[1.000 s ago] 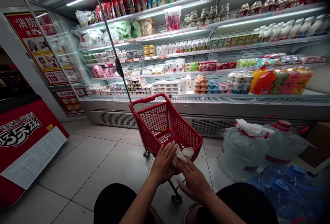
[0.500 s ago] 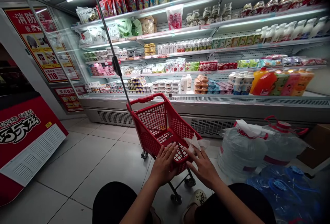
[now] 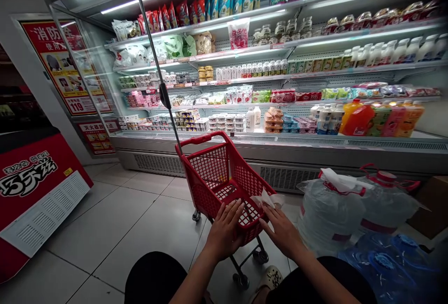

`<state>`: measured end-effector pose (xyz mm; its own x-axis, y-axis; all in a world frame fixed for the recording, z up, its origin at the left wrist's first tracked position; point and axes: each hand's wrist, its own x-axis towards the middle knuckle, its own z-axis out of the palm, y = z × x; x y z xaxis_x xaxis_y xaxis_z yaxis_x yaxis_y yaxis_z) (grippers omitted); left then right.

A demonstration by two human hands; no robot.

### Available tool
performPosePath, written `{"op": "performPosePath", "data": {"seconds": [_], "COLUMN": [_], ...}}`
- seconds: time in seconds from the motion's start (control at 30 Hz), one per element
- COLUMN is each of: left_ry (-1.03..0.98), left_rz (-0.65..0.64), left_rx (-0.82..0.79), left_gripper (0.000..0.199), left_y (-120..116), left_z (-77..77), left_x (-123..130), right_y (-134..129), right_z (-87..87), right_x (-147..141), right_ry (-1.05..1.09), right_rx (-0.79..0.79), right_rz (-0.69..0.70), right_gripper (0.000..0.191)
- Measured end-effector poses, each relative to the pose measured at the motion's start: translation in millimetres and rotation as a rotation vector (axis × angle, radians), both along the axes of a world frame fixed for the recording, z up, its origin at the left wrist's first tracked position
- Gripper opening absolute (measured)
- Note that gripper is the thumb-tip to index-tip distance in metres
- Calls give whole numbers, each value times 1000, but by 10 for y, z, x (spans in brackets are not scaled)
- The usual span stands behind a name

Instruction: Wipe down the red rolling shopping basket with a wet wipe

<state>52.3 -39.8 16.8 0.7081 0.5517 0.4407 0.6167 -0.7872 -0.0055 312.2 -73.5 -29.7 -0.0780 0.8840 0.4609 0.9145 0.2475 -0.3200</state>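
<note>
A red plastic shopping cart [image 3: 241, 166] stands in front of my knees. My left hand [image 3: 224, 229] lies over its near left rim, with the fingers together over the edge and the thumb low on the near side. At the near right corner, my right hand [image 3: 282, 229] presses a crumpled white tissue [image 3: 268, 198] against the rim with its fingertips. Part of the tissue is hidden under those fingers. A metal pole [image 3: 154, 52] rises from the cart's far left corner. Something small and yellow shows through the mesh of the basket.
A lit refrigerated shelf unit [image 3: 203, 154] with dairy and drinks spans the background. On the right stand bagged water jugs [image 3: 331, 215], blue water bottles [image 3: 385, 262] and a cardboard box [image 3: 432, 206]. A red freezer [image 3: 38, 187] is on the left, over grey floor tiles [image 3: 115, 229].
The view has tilted up slightly, so the scene sits lower. My right hand's fingers have drawn closer together at the tissue. My left hand stays on the rim.
</note>
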Motion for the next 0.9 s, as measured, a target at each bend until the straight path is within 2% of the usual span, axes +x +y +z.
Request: {"op": "performPosePath", "data": {"seconds": [0.07,0.2,0.27,0.43,0.6,0.73,0.9], "left_ry": [-16,-66,-81,-57,-50,-15,97], "left_rz": [9,11,8,5,25,-22,-63], "left_rx": [17,33,30,11,3,-3,23], "left_gripper": [102,98,98,95,100,93,77], "left_y": [-14,-30,-30,-30,-31,3,86], "left_z": [-15,-41,-48,-65,-61,31,179], "left_x": [35,54,35,0,34,-14,-112], "right_y": [-143,-503,-603,-564,-499,-499,-468], "right_z": [-11,28,96,284,271,289,462], "right_x": [-191,-634,-726,-606,-583,-555,-466], "right_ry": [9,-16,-18,-27,-100,-121,-128], "right_rx": [4,-7,-4,40,11,8,-85], "right_rz": [11,223,292,379,371,415,528], "right_gripper": [62,73,79,80,80,79,84]}}
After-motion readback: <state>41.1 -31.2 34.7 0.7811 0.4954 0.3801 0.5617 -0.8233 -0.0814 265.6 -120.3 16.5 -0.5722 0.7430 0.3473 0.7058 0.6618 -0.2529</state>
